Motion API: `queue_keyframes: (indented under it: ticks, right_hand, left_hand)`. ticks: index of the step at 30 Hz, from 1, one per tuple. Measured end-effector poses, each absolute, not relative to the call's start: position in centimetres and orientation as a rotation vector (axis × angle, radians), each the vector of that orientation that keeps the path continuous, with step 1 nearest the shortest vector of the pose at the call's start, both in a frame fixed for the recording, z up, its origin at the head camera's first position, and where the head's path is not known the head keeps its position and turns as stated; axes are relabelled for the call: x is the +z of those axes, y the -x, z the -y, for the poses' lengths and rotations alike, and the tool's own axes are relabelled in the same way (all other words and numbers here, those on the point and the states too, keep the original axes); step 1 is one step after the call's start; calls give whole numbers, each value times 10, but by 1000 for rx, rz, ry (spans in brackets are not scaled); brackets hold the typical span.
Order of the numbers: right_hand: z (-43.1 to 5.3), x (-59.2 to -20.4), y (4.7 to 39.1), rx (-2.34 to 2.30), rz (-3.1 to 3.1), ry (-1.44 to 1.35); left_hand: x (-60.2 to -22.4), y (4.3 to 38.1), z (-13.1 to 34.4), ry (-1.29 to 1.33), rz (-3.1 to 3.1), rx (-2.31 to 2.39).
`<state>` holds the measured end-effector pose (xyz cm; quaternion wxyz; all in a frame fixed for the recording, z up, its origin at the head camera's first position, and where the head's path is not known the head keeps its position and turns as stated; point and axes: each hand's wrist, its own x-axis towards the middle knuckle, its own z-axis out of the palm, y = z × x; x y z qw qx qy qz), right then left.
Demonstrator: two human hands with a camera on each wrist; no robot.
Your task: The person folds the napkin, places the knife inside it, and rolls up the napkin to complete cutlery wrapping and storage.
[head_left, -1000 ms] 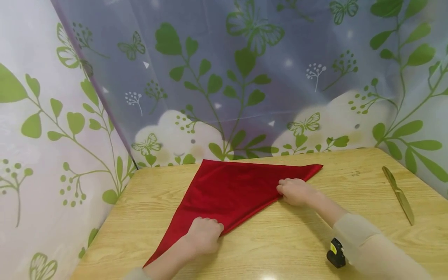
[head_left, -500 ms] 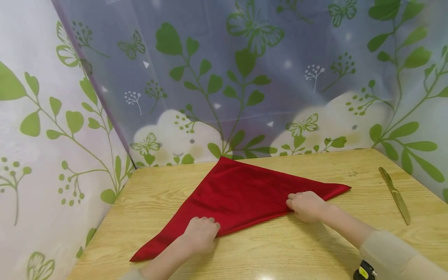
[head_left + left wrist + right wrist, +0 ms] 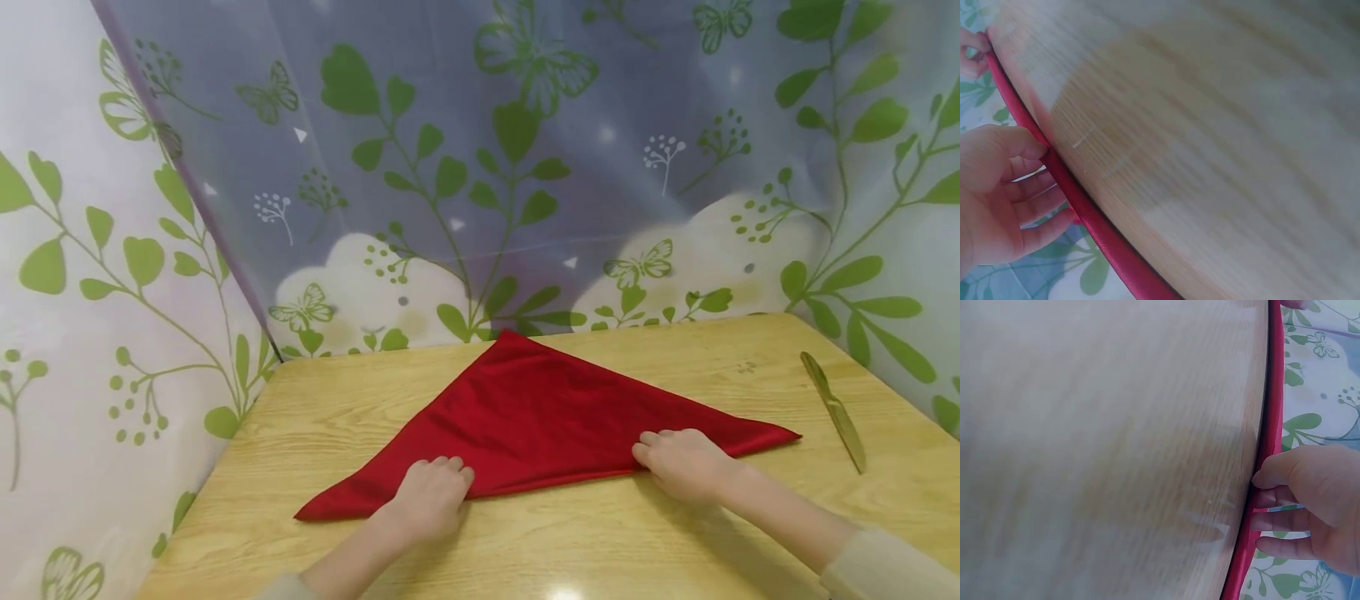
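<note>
A red satiny cloth napkin (image 3: 547,408), folded into a triangle, lies on the wooden table with its point toward the back wall and its long folded edge toward me. My left hand (image 3: 431,496) pinches that near edge left of its middle. Farther right along the same edge, my right hand (image 3: 686,462) pinches the cloth too. In the left wrist view the thumb of the left hand (image 3: 1004,194) presses the folded edge, fingers over the cloth. The right wrist view has the right hand (image 3: 1322,500) gripping the red edge (image 3: 1272,419) the same way.
A gold table knife (image 3: 834,412) lies at the right side of the wooden table (image 3: 570,550), beyond the napkin's right corner. Behind the table hangs a printed backdrop (image 3: 420,167) with leaves and butterflies, and it continues along both sides.
The napkin has turned clockwise: its back point shifted right, its right corner came nearer and its left corner moved away. My right hand has moved right and toward me; the left hand stayed nearly in place.
</note>
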<state>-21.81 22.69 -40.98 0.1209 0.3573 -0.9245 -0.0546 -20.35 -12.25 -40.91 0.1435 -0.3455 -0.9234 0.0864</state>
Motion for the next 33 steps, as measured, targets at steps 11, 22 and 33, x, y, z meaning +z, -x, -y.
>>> queue_keyframes:
  ticks: [11, 22, 33]
  right_hand:
    - [-241, -407, 192, -121, 2732, -1046]
    - [-254, -412, 175, -50, 2717, -1091]
    - [-256, -412, 171, -108, 2769, -1062]
  left_hand:
    - [-405, 202, 112, 1096, 2698, 241]
    - [-399, 192, 106, 1205, 2762, 223]
    - [-399, 190, 107, 1264, 2765, 178]
